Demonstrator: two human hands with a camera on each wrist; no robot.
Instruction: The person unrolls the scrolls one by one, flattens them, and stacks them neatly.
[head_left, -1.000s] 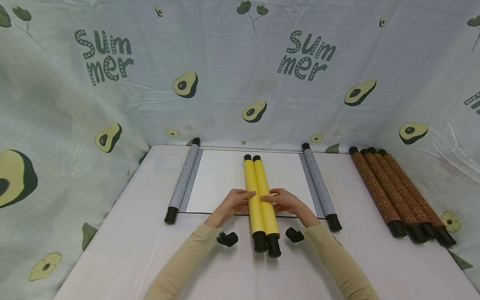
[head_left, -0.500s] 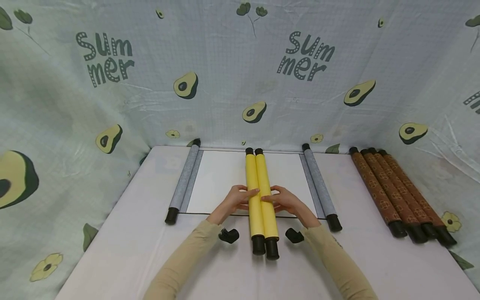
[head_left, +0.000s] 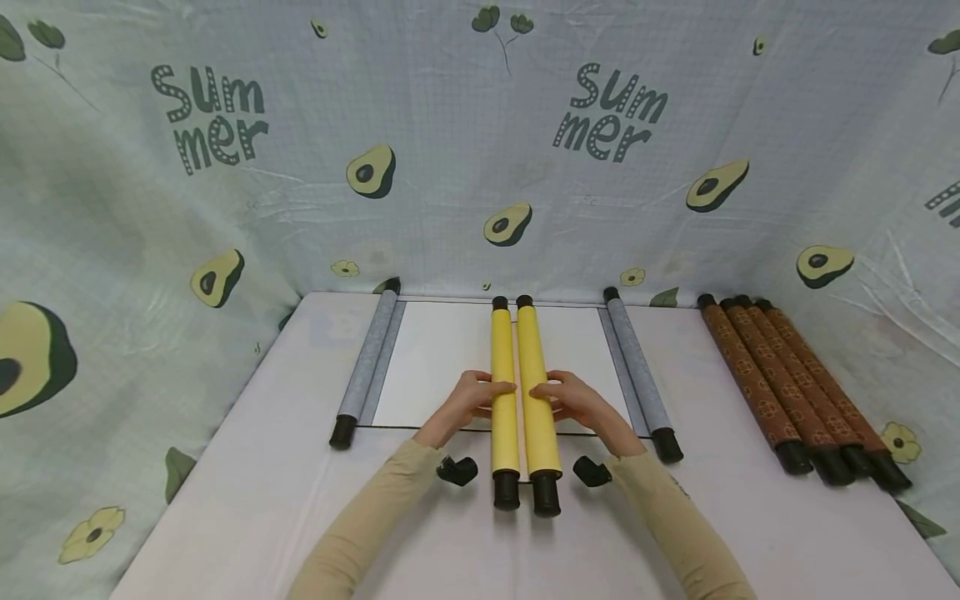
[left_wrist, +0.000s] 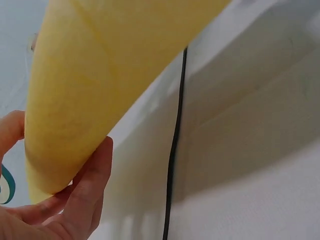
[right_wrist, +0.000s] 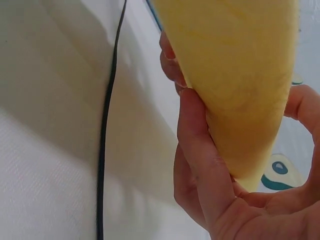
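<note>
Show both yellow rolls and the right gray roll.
Left yellow roll (head_left: 505,412), head view: on its yellow middle.
Right yellow roll (head_left: 541,414), head view: on its yellow middle.
Right gray roll (head_left: 638,367), head view: on its middle.

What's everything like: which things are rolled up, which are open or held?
Left yellow roll, rolled up and held
Right yellow roll, rolled up and held, not touching the left one
Gray scroll, unrolled, lying open
Brown rolls, rolled up, lying side by side
Left hand, gripping its roll
Right hand, gripping its roll
</note>
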